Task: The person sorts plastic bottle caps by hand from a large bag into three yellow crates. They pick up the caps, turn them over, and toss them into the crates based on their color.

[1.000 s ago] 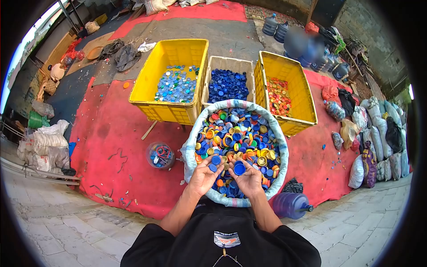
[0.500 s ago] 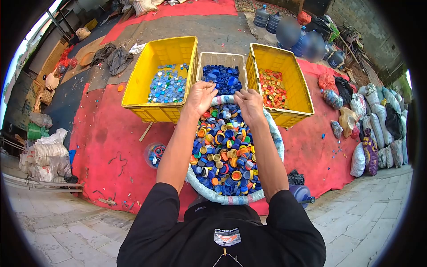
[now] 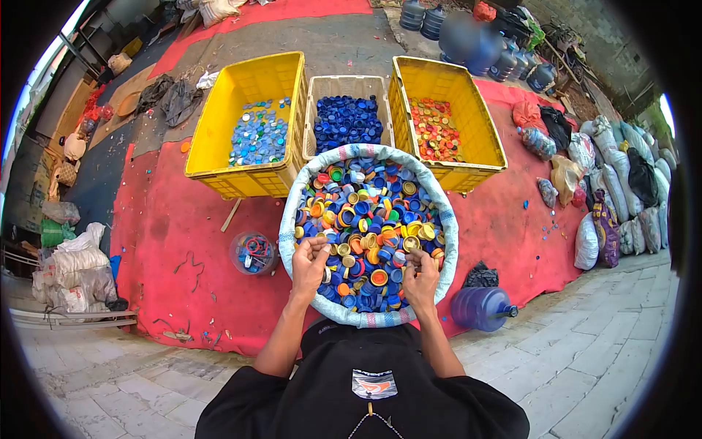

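A round tub (image 3: 446, 219) with a pale, cloth-wrapped rim stands right in front of me, full of mixed plastic bottle caps (image 3: 373, 227) in blue, orange, yellow, green and white. My left hand (image 3: 310, 269) is over its near left side, fingers bent and slightly apart above the caps. On the near right side, my right hand (image 3: 422, 282) has its fingertips close to a gold cap, thumb and fingers parted. I see nothing held in either hand. Beyond the tub, a white crate (image 3: 313, 110) contains dark blue caps (image 3: 347, 121).
A yellow crate (image 3: 208, 150) at left holds light blue caps; another yellow crate (image 3: 479, 132) at right holds red and orange ones. A clear container (image 3: 254, 254) and a large water jug (image 3: 482, 309) flank the tub on the red mat (image 3: 168, 241). Stuffed sacks (image 3: 614, 190) line the right.
Both hands have drawn back from the near edge of the white crate to above the tub's near half. The view has shifted slightly, showing the jug more fully.
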### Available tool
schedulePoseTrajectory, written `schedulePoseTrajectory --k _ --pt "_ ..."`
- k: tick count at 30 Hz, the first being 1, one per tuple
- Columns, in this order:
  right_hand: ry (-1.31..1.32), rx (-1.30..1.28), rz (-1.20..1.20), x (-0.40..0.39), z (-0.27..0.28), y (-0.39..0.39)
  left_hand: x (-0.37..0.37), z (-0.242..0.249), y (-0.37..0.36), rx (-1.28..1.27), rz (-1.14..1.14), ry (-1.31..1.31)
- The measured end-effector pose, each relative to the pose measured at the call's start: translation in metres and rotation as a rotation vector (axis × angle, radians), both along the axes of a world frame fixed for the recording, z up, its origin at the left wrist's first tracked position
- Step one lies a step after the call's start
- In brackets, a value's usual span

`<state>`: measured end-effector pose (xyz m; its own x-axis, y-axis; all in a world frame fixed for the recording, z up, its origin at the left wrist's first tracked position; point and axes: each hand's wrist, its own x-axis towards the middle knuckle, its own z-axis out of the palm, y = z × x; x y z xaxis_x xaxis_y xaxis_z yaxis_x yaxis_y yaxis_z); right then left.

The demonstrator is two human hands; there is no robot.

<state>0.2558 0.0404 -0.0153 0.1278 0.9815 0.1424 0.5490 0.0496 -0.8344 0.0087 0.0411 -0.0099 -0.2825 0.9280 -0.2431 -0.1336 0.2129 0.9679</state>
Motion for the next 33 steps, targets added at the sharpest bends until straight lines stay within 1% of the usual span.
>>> schedulePoseTrajectory --k 2,5,6,9,10,14,17,21,22,25,26,28,29,31,33 --pt "-0.162 0.129 0.068 -0.005 -0.002 -0.013 0.006 -0.008 -0.013 0.007 0.029 0.038" --pt "-0.173 0.175 0.139 -0.019 0.002 -0.012 0.011 -0.017 -0.018 0.007 0.018 0.136" --pt "-0.182 0.090 0.156 -0.024 0.004 -0.009 0.014 -0.015 -0.018 0.041 0.019 0.167" --pt "-0.029 -0.051 0.151 -0.042 0.005 0.007 0.017 -0.012 -0.018 0.046 -0.018 0.209" --pt "-0.048 -0.176 0.140 -0.048 0.014 0.013 0.017 -0.014 -0.017 0.058 -0.024 0.215" --pt "-0.230 0.024 0.132 -0.062 0.002 0.031 0.017 -0.011 -0.023 0.035 -0.007 0.180" --pt "-0.331 0.077 0.125 -0.071 -0.004 0.037 0.015 -0.014 -0.029 0.023 0.052 0.126" --pt "-0.430 0.093 0.106 -0.076 -0.010 0.038 0.018 -0.014 -0.032 0.019 0.065 0.090" --pt "-0.382 0.039 0.120 -0.076 -0.009 0.038 0.018 -0.012 -0.032 0.005 0.055 0.069" --pt "-0.195 0.094 0.101 -0.074 -0.002 0.038 0.021 -0.009 -0.031 0.027 0.042 0.076" --pt "-0.045 0.063 0.135 -0.071 -0.003 0.038 0.021 -0.007 -0.030 0.067 0.009 0.049" --pt "0.530 -0.149 0.102 -0.075 0.013 0.033 0.025 0.004 -0.027 0.144 -0.061 -0.009" --pt "0.817 -0.256 0.081 -0.075 0.025 0.029 0.026 0.007 -0.025 0.183 -0.093 0.030" --pt "1.050 -0.354 0.166 -0.073 0.033 0.026 0.027 0.018 -0.018 0.264 -0.156 0.113" --pt "1.305 -0.440 0.250 -0.069 0.032 0.022 0.025 0.027 -0.013 0.283 -0.233 0.127"
